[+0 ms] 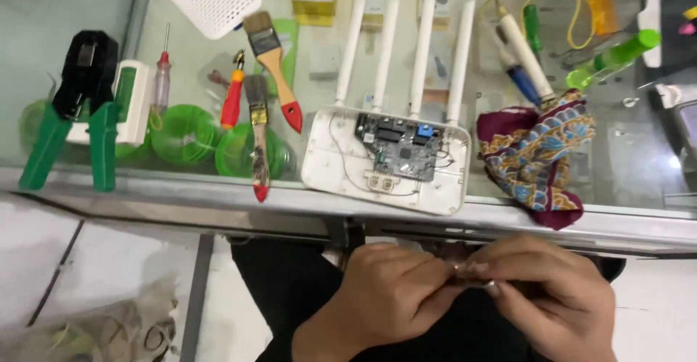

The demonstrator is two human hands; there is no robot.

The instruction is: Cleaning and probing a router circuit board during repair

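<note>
- The left hand (388, 289) is curled nearly closed below the front edge of the tabletop (218, 198), over the person's lap, with its fingertips pressed toward those of the other hand.
- The right hand (555, 297) is likewise curled in, thumb and forefinger pinched together where the two hands meet.
- Between the fingertips sits a small thing (470, 281), mostly hidden; its kind cannot be told, and neither can its long axis or which way it points. Both hands pinch it from opposite sides.
- On the glass tabletop just beyond the hands lies an opened white router (385, 159), its cover off and a dark circuit board (399, 146) bare in the upper half of the shell.
- The router lies flat with its long side running left to right, slightly tilted; its four white antennas (406, 50) point away from the person, roughly side by side.
- Just right of the router lies a crumpled patterned cloth (537, 155) in maroon, blue and gold, hanging slightly over the tabletop edge.
- Left of the router lie two paintbrushes (265, 93) with red-tipped handles pointing toward the person, and a red-handled screwdriver (232, 97).
- Further left stands a crimping tool (76, 108) with a black head and green handles, handles toward the person.
</note>
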